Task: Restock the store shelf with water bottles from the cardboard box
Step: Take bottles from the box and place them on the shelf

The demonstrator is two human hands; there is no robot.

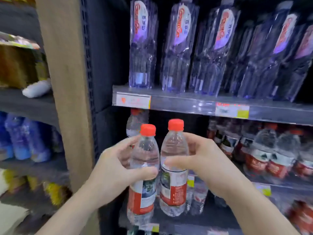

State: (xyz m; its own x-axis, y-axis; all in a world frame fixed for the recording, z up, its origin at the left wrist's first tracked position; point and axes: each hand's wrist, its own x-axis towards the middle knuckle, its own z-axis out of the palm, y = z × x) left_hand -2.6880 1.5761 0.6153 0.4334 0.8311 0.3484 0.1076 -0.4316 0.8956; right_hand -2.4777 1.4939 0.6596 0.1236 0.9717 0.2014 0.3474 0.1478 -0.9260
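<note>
**Two Water Bottles Held at the Shelf Face**

The left grip (pixel 116 167), a bare hand, is closed round the left water bottle (pixel 145 150). The thumb lies across the front of the bottle just above the label and the fingers curl round its far side. The right grip (pixel 203 160), also a bare hand, is closed round the right water bottle (pixel 174 146). Its thumb presses the front at the top edge of the label and its fingers wrap the right side.

Both bottles are clear, with red caps and red-and-white labels. They stand upright in the air, side by side. Whether they touch cannot be told. The cap of the right bottle sits higher than that of the left.

The bottles are held in front of the left end of the lower shelf bay, below the upper shelf edge (pixel 194 104). A single red-capped bottle (pixel 135 121) stands behind them in that bay. To the right, a row of red-labelled bottles (pixel 274 150) fills the same level.

The upper shelf carries tall clear bottles (pixel 176 48) with red-and-white labels. Two price tags are fixed to its edge, a white and orange tag (pixel 133 100) and a yellow-cornered tag (pixel 232 110).

A wooden post (pixel 66 82) stands left of the bay. Beyond it, blue bottles (pixel 20 138) stand on a separate shelf, blurred.
</note>
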